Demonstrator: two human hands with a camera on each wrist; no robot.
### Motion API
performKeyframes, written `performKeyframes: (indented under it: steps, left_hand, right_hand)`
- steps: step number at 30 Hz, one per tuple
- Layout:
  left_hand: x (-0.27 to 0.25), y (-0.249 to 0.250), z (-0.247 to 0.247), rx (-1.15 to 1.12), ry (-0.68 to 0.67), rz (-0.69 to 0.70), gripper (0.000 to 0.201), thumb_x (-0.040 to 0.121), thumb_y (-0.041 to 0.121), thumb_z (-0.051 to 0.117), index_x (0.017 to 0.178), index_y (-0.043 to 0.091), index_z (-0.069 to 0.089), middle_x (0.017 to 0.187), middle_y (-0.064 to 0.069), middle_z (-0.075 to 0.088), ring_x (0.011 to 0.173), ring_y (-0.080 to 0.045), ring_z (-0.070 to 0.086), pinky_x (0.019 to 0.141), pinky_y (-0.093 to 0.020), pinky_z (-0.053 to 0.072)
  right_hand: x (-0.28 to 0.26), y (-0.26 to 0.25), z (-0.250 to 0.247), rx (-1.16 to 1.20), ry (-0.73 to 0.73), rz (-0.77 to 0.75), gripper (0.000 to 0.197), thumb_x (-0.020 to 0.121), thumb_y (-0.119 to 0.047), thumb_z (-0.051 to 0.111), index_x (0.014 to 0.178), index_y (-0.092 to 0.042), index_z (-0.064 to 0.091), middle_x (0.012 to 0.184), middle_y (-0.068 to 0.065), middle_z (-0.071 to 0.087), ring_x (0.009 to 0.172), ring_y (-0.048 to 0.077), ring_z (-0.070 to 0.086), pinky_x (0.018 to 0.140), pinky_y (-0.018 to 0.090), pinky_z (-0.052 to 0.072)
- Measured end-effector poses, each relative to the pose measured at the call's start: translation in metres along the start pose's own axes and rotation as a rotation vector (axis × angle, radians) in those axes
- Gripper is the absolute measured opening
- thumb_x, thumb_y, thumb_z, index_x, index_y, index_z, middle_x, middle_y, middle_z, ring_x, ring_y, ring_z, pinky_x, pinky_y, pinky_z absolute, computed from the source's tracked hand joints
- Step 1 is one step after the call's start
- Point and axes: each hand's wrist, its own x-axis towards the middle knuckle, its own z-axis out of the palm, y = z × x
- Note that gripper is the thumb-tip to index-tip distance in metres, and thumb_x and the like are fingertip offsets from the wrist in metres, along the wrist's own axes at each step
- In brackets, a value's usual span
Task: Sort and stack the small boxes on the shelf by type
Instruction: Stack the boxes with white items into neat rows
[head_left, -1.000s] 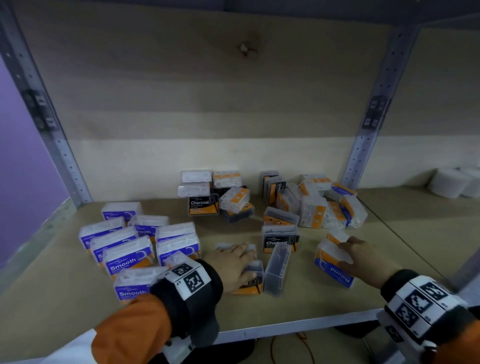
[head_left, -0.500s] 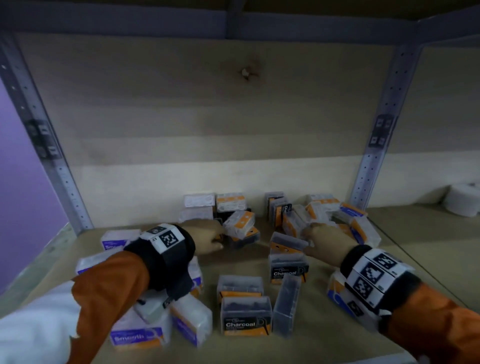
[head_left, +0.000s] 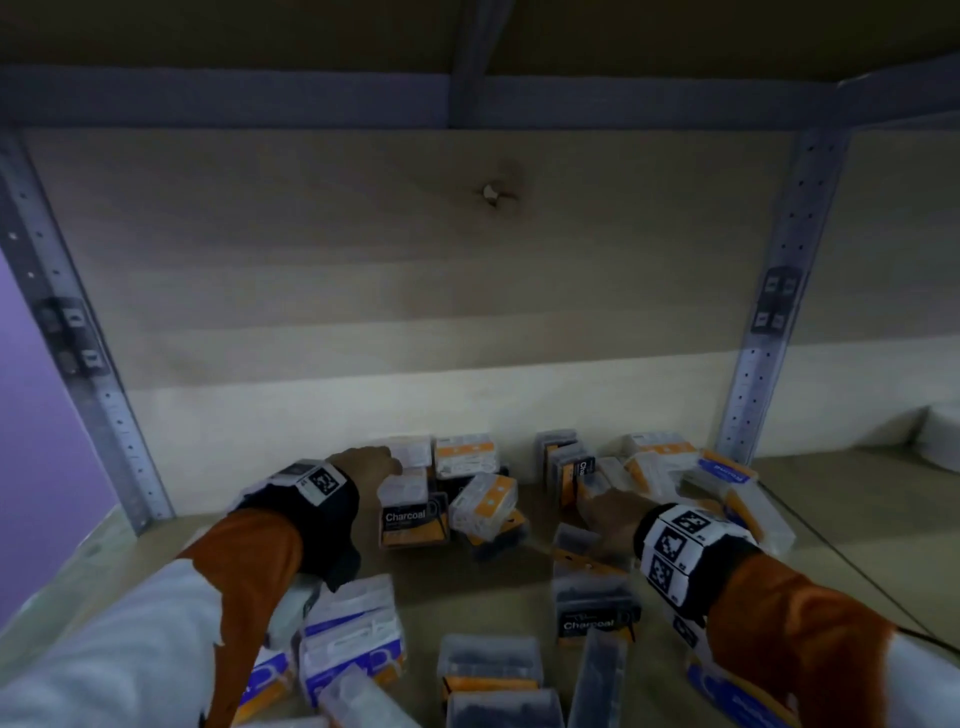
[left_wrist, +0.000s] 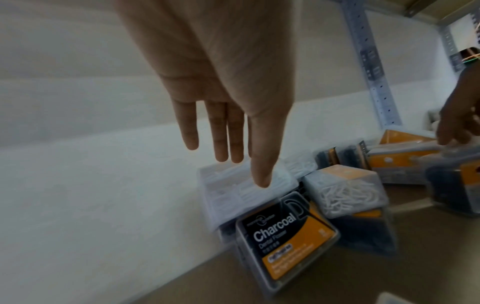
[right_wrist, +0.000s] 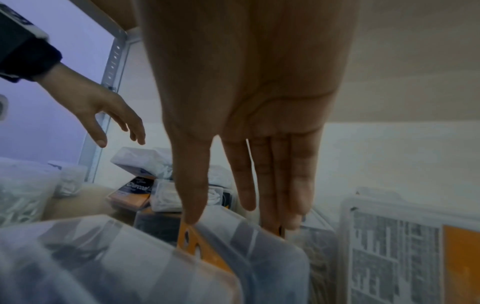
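Small clear boxes lie scattered on the wooden shelf (head_left: 156, 561). My left hand (head_left: 382, 460) reaches to the back wall with straight fingers, hovering just over a clear box of white picks (left_wrist: 241, 185), holding nothing. Below that box leans a black-and-orange Charcoal box (left_wrist: 285, 232). My right hand (head_left: 597, 499) is also open; its fingertips (right_wrist: 193, 216) touch the orange tab of a dark box (right_wrist: 145, 257) lying under it. Dark boxes (head_left: 563, 465) stand on edge just beyond it.
Blue-labelled boxes (head_left: 353, 639) are grouped at the front left under my left forearm. More Charcoal boxes (head_left: 592, 608) lie at the front centre. Orange and blue boxes (head_left: 722, 470) pile up at the back right by the metal post (head_left: 753, 374).
Both hands have left the front boxes and reached to the back piles: left toward the clear boxes by the wall, right toward the dark boxes. The view has moved closer in.
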Motion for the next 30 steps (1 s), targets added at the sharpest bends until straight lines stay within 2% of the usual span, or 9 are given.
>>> performKeyframes:
  steps: [3, 6, 11, 13, 15, 18, 20, 23, 30]
  left_hand:
    - [0.007, -0.004, 0.0, 0.05, -0.014, -0.024, 0.06, 0.094, 0.015, 0.052, 0.148, 0.012, 0.025, 0.152, -0.012, 0.027, 0.139, -0.027, 0.032, 0.11, -0.032, 0.031]
    - [0.012, -0.005, 0.003, 0.081, -0.024, -0.037, 0.059, 0.093, 0.017, 0.054, 0.146, 0.012, 0.029, 0.147, -0.013, 0.033, 0.133, -0.027, 0.04, 0.104, -0.033, 0.036]
    - [0.017, -0.008, 0.005, 0.08, -0.007, -0.051, 0.059, 0.088, 0.019, 0.06, 0.141, 0.011, 0.033, 0.141, -0.013, 0.037, 0.127, -0.025, 0.044, 0.098, -0.031, 0.039]
    - [0.018, -0.008, 0.006, 0.088, -0.001, -0.054, 0.058, 0.088, 0.019, 0.061, 0.139, 0.01, 0.034, 0.141, -0.013, 0.036, 0.126, -0.026, 0.045, 0.097, -0.032, 0.04]
    - [0.019, -0.007, 0.007, 0.096, 0.0, -0.06, 0.059, 0.087, 0.02, 0.062, 0.138, 0.008, 0.034, 0.14, -0.013, 0.036, 0.125, -0.028, 0.045, 0.097, -0.034, 0.041]
    - [0.021, -0.005, 0.007, 0.107, -0.003, -0.064, 0.062, 0.086, 0.02, 0.064, 0.138, 0.008, 0.033, 0.14, -0.013, 0.036, 0.125, -0.029, 0.045, 0.097, -0.034, 0.041]
    - [0.023, -0.004, 0.008, 0.12, -0.005, -0.062, 0.064, 0.086, 0.02, 0.064, 0.139, 0.007, 0.03, 0.14, -0.014, 0.035, 0.125, -0.029, 0.044, 0.097, -0.035, 0.04]
    - [0.026, -0.003, 0.01, 0.128, 0.003, -0.06, 0.066, 0.086, 0.021, 0.065, 0.139, 0.006, 0.029, 0.14, -0.014, 0.035, 0.126, -0.029, 0.043, 0.098, -0.036, 0.04]
    - [0.028, -0.006, 0.012, 0.095, 0.023, -0.021, 0.06, 0.087, 0.024, 0.062, 0.136, 0.005, 0.032, 0.138, -0.014, 0.036, 0.124, -0.026, 0.045, 0.096, -0.036, 0.041]
  right_hand:
    - [0.011, 0.006, 0.005, -0.002, -0.011, -0.028, 0.036, 0.085, -0.031, 0.06, 0.064, -0.025, 0.032, 0.065, -0.006, 0.037, 0.052, 0.01, 0.035, 0.046, 0.02, 0.028]
    - [0.016, 0.008, 0.008, -0.014, -0.003, -0.059, 0.034, 0.083, -0.029, 0.064, 0.068, -0.026, 0.033, 0.067, -0.007, 0.038, 0.054, 0.009, 0.037, 0.047, 0.021, 0.029]
    - [0.012, 0.001, 0.001, -0.047, -0.052, -0.11, 0.025, 0.085, -0.025, 0.064, 0.07, -0.016, 0.047, 0.066, -0.001, 0.04, 0.056, 0.014, 0.039, 0.05, 0.022, 0.031]
    - [0.006, -0.007, -0.005, -0.066, -0.05, -0.159, 0.019, 0.086, -0.024, 0.063, 0.081, -0.007, 0.055, 0.07, 0.002, 0.044, 0.059, 0.015, 0.041, 0.053, 0.022, 0.033]
    - [0.002, -0.016, -0.01, -0.083, -0.053, -0.216, 0.029, 0.088, -0.025, 0.062, 0.1, 0.002, 0.06, 0.086, 0.01, 0.057, 0.072, 0.02, 0.05, 0.06, 0.024, 0.039]
    - [-0.002, -0.03, -0.016, -0.091, -0.032, -0.313, 0.041, 0.09, -0.022, 0.06, 0.123, 0.001, 0.057, 0.121, 0.018, 0.059, 0.108, 0.03, 0.058, 0.088, 0.037, 0.047]
    - [-0.004, -0.038, -0.017, -0.051, -0.016, -0.375, 0.043, 0.09, -0.02, 0.059, 0.13, -0.004, 0.054, 0.127, 0.016, 0.057, 0.117, 0.03, 0.054, 0.086, 0.03, 0.044]
    - [-0.004, -0.048, -0.018, -0.05, -0.016, -0.435, 0.051, 0.091, -0.022, 0.059, 0.138, -0.009, 0.046, 0.13, 0.015, 0.055, 0.118, 0.029, 0.053, 0.075, 0.017, 0.038]
    - [-0.006, -0.067, -0.018, -0.136, -0.083, -0.529, 0.045, 0.09, -0.019, 0.059, 0.132, -0.006, 0.05, 0.13, 0.015, 0.054, 0.115, 0.031, 0.052, 0.089, 0.032, 0.041]
